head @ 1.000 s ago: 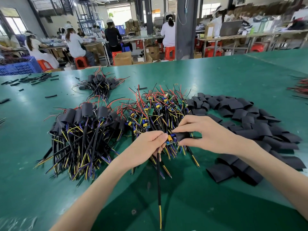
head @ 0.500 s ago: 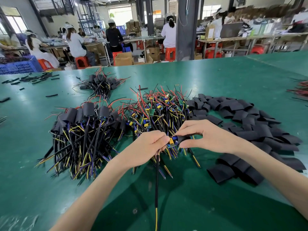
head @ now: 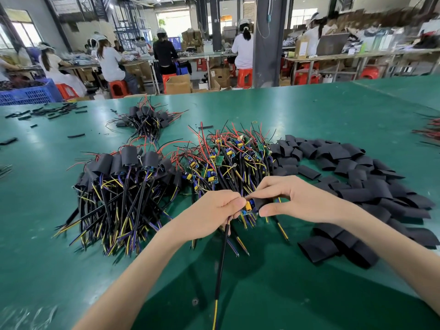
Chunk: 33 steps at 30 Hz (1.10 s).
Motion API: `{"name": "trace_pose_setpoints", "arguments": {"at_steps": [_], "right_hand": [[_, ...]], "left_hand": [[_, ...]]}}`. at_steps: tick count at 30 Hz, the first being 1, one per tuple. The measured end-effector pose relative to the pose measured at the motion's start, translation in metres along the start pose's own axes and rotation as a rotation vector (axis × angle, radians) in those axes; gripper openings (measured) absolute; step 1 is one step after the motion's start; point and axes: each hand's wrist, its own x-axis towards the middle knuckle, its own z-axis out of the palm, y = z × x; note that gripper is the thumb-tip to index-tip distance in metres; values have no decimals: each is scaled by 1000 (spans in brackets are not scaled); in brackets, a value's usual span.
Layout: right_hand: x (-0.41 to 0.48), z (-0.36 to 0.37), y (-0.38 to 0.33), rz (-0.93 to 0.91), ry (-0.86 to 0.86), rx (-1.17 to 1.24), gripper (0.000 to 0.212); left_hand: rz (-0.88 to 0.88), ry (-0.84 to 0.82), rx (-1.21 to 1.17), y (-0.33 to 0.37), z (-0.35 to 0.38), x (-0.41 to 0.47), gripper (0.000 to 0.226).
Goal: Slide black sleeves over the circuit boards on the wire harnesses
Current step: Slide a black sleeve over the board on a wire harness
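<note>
My left hand (head: 212, 215) grips one wire harness just below its circuit board (head: 248, 207), whose yellow part shows between my hands. The harness's black cable (head: 220, 270) hangs toward me. My right hand (head: 295, 201) pinches a black sleeve (head: 262, 203) that covers the board's far end. Behind my hands lies a heap of bare harnesses (head: 228, 160) with green boards and red wires. On the left is a pile of sleeved harnesses (head: 123, 182). A spread of loose black sleeves (head: 352, 177) fills the right.
A smaller bundle of sleeved harnesses (head: 145, 120) lies farther back on the green table (head: 309, 115). Short black tube pieces (head: 47, 111) are scattered at the far left. Red wires (head: 428, 132) poke in at the right edge. People sit at benches beyond the table.
Both hands have stayed together at the same spot. The right hand has worked the black sleeve a little further onto the board while the left keeps its hold on the harness.
</note>
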Motion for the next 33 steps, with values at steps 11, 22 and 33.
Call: {"name": "trace_pose_setpoints", "arguments": {"at_steps": [11, 22, 33], "right_hand": [[-1, 18, -9, -285, 173, -397, 40], [3, 27, 0, -110, 306, -431, 50], [7, 37, -4, 129, 316, -414, 15]], "left_hand": [[-70, 17, -234, 2, 4, 0, 34], [-189, 128, -537, -1, 9, 5, 16], [-173, 247, -428, -9, 15, 8, 17]]}}
